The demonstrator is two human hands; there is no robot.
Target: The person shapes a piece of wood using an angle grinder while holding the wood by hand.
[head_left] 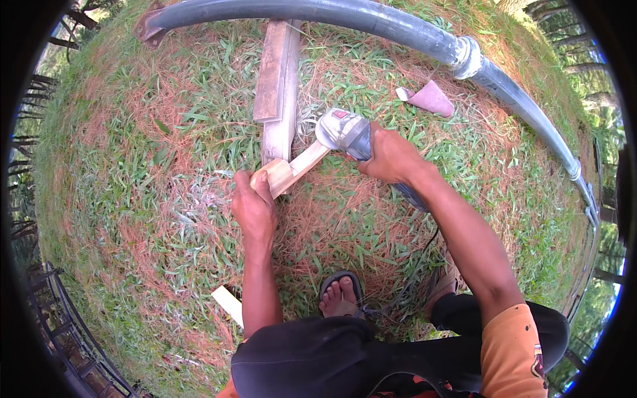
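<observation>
My left hand [255, 202] is closed round the thick end of a pale piece of wood [306, 161], which narrows to a slimmer arm with a notch between. My right hand [391, 156] grips the body of an angle grinder [345, 131], its grey head and disc at the far tip of the wood. Whether the disc touches the wood surface I cannot tell. Just beyond the left hand, the wood lies by the near end of a weathered plank [282, 136]. A shorter brown board [270, 83] rests along that plank.
A thick grey pipe [371, 18] with a pale joint curves across the far side and down the right. On the grass lie a curled pinkish sheet [432, 99] and a light wood offcut [227, 304]. A dark cord [428, 244] trails near my sandalled foot [340, 296].
</observation>
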